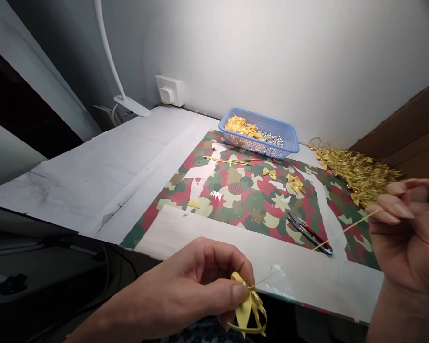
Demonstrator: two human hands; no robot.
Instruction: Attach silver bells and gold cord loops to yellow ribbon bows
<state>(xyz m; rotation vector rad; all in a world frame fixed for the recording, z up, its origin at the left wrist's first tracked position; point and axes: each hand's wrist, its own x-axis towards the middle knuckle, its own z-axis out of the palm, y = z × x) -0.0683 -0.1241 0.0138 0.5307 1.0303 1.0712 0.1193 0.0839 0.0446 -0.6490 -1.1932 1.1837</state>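
Observation:
In front of the table's edge my left hand [207,286] pinches a yellow ribbon bow [245,307] between thumb and fingers. A loop and loose tails of ribbon hang below its fingertips. Up on the right, my right hand [407,224] has its fingers closed on the end of a thin gold cord [355,223]. This cord slants down leftward toward the bow, blurring out partway. Under its line, a pair of thread snips [309,233] lies on the patterned sheet. Two more yellow bows, one smaller [269,173] and one fuller [295,185], lie farther back.
A blue basket [289,146] by the wall holds yellow ribbon pieces [243,126] and silver beads [271,138]. Several gold cords [229,161] lie before it. Gold ribbon pieces [361,174] are heaped at right. A clip lamp [132,105] stands back left.

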